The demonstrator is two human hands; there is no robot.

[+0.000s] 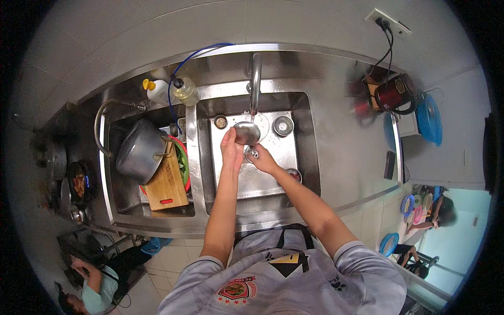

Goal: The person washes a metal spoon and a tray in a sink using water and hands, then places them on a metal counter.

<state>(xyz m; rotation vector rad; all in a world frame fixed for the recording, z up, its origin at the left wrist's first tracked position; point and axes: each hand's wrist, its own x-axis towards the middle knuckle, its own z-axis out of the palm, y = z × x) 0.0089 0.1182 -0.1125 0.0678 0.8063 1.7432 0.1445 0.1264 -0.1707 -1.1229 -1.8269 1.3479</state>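
Observation:
My left hand (pixel 230 149) grips a round metal bowl (pixel 247 134) by its left side, just below the spout of the chrome faucet (pixel 255 78). Close beneath the bowl, the fingers of my right hand (pixel 263 158) are closed on a small shiny object (pixel 250 152); its exact kind is hard to tell. Both hands are above a stainless steel tray (pixel 224 185) lying in the right sink basin (pixel 309 157). On the tray sit a small round container (pixel 221 121) at back left and a metal cup (pixel 283 126) at back right. Another small bowl (pixel 294 175) is partly behind my right forearm.
The left basin holds a large metal pot (pixel 138 151), a wooden cutting board (pixel 167 185) and a basket of greens (pixel 182 161). Two pump bottles (pixel 157 91) (pixel 187 92) stand behind. An electric kettle (pixel 393 93) is at right. Other people (pixel 98 285) (pixel 441 212) are nearby.

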